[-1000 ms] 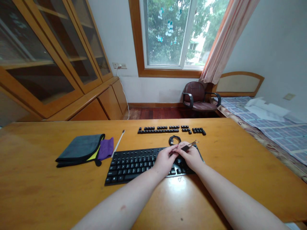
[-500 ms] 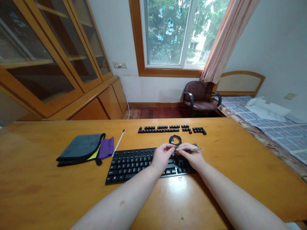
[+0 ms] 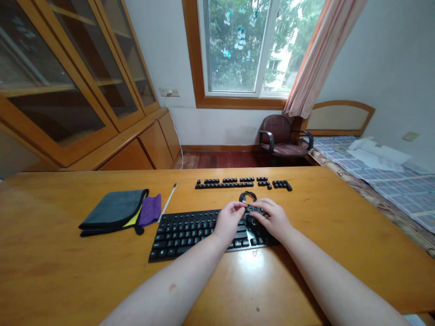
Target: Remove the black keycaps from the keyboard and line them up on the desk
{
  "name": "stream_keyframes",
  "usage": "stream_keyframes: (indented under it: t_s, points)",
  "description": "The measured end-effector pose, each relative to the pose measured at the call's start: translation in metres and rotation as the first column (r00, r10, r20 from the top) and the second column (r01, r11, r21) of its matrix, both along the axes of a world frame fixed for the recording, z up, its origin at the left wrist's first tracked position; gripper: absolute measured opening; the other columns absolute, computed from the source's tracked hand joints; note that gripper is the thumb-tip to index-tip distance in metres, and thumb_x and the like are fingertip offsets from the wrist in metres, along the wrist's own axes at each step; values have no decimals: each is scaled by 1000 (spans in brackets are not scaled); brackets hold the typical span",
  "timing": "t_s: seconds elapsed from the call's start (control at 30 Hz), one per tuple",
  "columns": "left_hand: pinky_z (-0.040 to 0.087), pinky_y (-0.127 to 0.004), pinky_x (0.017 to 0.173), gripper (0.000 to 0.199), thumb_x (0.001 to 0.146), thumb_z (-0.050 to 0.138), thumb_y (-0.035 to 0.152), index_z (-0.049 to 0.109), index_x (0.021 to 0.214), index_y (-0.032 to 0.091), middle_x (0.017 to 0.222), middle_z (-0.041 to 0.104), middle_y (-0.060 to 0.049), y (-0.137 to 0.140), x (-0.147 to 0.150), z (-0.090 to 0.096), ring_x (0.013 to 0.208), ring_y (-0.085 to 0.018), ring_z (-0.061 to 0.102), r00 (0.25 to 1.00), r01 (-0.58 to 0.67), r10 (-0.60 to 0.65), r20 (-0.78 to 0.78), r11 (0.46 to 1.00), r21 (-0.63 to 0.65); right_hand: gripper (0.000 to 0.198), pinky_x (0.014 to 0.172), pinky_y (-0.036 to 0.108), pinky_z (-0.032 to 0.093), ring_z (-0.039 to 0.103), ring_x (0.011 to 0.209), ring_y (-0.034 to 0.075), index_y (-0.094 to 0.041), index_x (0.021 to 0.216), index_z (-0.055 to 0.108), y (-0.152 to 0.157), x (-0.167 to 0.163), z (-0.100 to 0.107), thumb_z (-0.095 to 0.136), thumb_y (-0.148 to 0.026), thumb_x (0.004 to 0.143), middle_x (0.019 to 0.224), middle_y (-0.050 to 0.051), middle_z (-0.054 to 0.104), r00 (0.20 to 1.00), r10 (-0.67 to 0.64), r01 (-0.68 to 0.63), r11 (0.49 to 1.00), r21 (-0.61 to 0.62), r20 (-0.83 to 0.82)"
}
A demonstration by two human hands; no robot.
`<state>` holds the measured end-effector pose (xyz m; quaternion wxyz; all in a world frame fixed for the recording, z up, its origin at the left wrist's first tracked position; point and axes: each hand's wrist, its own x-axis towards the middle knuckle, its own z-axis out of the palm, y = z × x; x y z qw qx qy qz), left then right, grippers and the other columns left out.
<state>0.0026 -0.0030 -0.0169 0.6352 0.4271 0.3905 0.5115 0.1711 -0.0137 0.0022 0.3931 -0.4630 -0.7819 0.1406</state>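
A black keyboard (image 3: 190, 230) lies on the wooden desk, some key positions near its upper right without caps. My left hand (image 3: 229, 222) is over its right half, thumb and fingertips pinched together; whatever they hold is too small or hidden to name. Beside it, my right hand (image 3: 273, 219) hovers over the numpad side, fingers spread and bent, thumb apart from the index finger. No object shows in this hand. Just behind the hands sits the keyboard's coiled black cable (image 3: 248, 195). Removed black keycaps (image 3: 224, 184) stand in rows farther back.
Left of the keyboard are a folded grey cloth (image 3: 113, 208), a purple cloth (image 3: 150, 210) and a white toothbrush (image 3: 167, 202). Beyond the desk (image 3: 340, 235) stand an armchair (image 3: 280, 136), a bed (image 3: 387, 181) and a glass-fronted cabinet (image 3: 98, 117).
The thin silvery tool that stuck out from my right hand no longer shows. My right hand's fingers have spread apart. My left hand keeps its pinch almost in place.
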Motion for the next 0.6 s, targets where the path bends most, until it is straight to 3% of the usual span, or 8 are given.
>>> stream_keyframes:
  t_s: [0.4, 0.6]
  points:
    - [49, -30, 79, 22, 70, 68, 31, 61, 83, 14, 83, 65, -4, 1, 2, -5, 82, -16, 62, 1000, 14, -14, -6, 1000, 26, 23, 82, 34, 53, 65, 91, 19, -27, 104, 67, -4, -5, -1, 58, -26, 82, 102, 6, 69, 996, 70, -74, 995, 70, 50]
    - [48, -31, 82, 26, 68, 70, 32, 60, 85, 14, 85, 65, -5, 0, 3, -1, 84, -16, 62, 999, -12, 12, 34, 1000, 3, 23, 81, 32, 53, 66, 89, 17, -26, 103, 68, -4, -9, 4, 52, -26, 86, 100, 5, 70, 988, 12, -31, 992, 125, 155]
